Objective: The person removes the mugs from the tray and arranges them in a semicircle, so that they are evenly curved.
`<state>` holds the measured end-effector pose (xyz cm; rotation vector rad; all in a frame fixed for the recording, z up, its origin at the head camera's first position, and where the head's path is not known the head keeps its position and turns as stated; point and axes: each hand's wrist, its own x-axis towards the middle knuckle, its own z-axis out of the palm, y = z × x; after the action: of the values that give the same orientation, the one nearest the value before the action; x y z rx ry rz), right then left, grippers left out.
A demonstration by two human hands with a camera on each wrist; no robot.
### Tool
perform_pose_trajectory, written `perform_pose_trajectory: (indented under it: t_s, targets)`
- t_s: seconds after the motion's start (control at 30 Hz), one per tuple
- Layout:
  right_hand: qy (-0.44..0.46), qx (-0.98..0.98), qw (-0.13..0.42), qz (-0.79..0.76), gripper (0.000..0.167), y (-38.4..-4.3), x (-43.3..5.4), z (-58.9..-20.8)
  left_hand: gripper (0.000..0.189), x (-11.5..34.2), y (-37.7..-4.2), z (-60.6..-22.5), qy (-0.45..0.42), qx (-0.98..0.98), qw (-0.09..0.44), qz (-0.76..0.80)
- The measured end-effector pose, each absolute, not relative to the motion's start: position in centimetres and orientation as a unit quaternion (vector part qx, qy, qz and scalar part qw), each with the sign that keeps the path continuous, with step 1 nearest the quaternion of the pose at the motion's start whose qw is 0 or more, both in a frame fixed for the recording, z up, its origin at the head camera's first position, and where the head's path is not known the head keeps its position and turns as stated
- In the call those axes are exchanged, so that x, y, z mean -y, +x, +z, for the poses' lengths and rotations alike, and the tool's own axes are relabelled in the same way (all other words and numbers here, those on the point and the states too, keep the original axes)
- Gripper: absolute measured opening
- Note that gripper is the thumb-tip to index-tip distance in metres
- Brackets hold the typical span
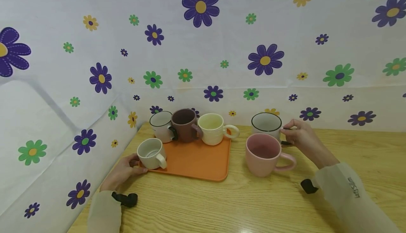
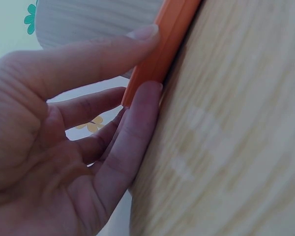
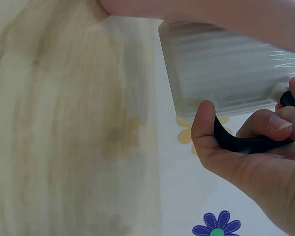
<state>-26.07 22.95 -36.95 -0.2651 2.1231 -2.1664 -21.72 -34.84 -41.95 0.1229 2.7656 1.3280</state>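
At the near left corner of the orange tray (image 1: 196, 160), my left hand (image 1: 122, 172) grips the tray's edge, with digits on either side of the rim in the left wrist view. Just inside that corner stands a small off-white cup (image 1: 151, 152), its handle toward the front right. My right hand (image 1: 299, 136) holds a white mug with a black rim (image 1: 266, 122) by its black handle (image 3: 246, 143), fingers curled round it. In the head view a large pink mug (image 1: 262, 155) stands in front and hides the white mug's lower part.
Along the tray's back stand another white mug with a black rim (image 1: 161, 126), a dark brown mug (image 1: 185, 125) and a pale yellow mug (image 1: 211, 129) with a ring handle. The wooden table (image 1: 196, 204) meets a flower-patterned cloth (image 1: 222, 39) behind and at left.
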Motion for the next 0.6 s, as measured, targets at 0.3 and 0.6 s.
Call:
perform_pose_trajectory:
  t_s: [0.3, 0.6]
  targets:
    - [-0.084, -0.732, 0.07, -0.672, 0.012, -26.0, -23.6, -37.9, 0.064, 34.6, -21.8, -41.9, 0.035, -0.9, 0.041, 0.433]
    - [-0.106, -0.747, 0.121, -0.644, 0.01, -25.7, -24.2, -38.0, 0.063, 34.7, -21.9, -41.9, 0.035, -0.898, 0.045, 0.437]
